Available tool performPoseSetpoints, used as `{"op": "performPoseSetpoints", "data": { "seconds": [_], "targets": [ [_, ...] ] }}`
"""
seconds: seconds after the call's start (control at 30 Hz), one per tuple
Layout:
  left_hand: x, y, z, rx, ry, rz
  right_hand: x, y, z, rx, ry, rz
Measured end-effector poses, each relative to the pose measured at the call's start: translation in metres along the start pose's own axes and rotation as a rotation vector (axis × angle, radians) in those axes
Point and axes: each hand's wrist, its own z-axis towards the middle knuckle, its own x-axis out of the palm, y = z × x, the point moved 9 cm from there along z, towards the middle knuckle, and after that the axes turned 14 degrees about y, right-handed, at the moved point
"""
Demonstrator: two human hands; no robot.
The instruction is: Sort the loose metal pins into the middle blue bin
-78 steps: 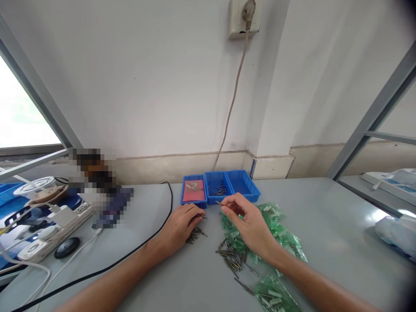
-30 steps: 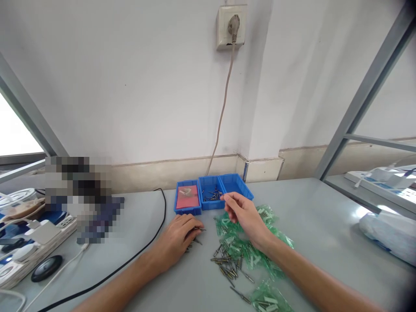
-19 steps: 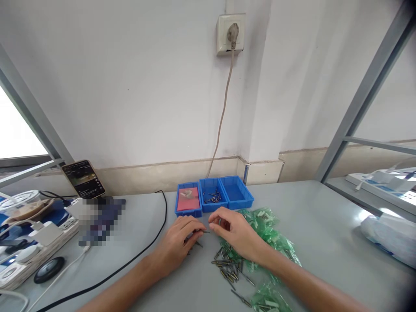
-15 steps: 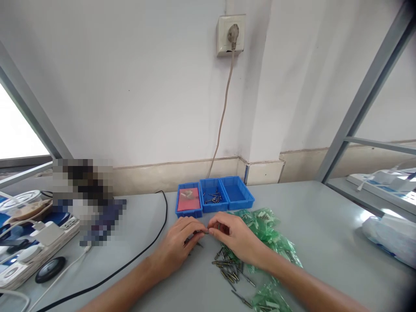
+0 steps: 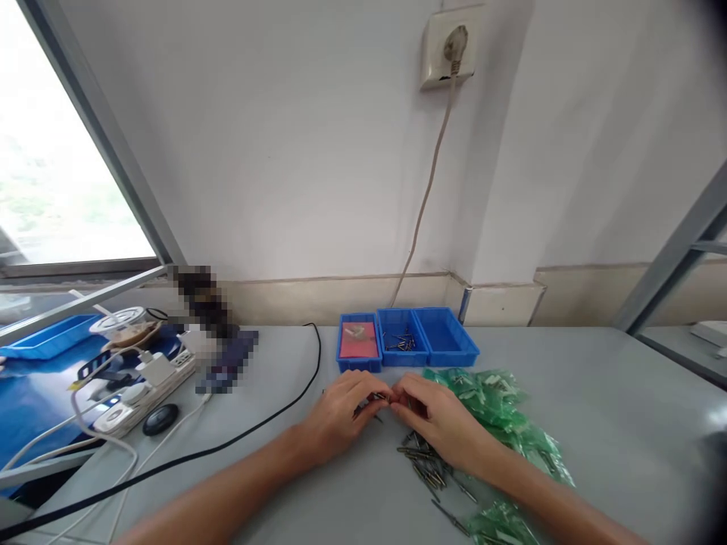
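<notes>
My left hand (image 5: 347, 412) is closed, its thumb and fingers pinching thin metal pins, one tip poking out below. Fingertips touching it, my right hand (image 5: 435, 415) pinches at the same spot; what it holds is too small to name. Under and beside the right hand lies a pile of metal pins (image 5: 432, 473) on the grey table (image 5: 341, 499). Green plastic bags (image 5: 500, 409) with small parts inside spread to the right. Behind the hands stand three blue bins: the left bin (image 5: 360, 365) bears a red card (image 5: 359, 341), the middle bin (image 5: 404, 357) holds pins, the right bin (image 5: 448, 337) looks empty.
A black cable (image 5: 227, 446) runs across the table's left side. Farther left are a power strip (image 5: 164, 390), a black round object (image 5: 160, 419), white cords and a pixelated item (image 5: 230, 363). A socket (image 5: 453, 47) with a hanging cord is on the wall.
The view has swung left, so the bins, hands and bags appear farther right. Both hands remain together at the fingertips.
</notes>
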Motion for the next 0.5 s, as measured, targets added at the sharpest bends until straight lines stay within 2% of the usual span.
{"op": "performPoseSetpoints", "data": {
  "seconds": [0.5],
  "targets": [
    [0.0003, 0.0028, 0.0002, -0.035, 0.039, 0.077, 0.0021, 0.0021, -0.0010, -0.003, 0.026, -0.038]
  ]
}}
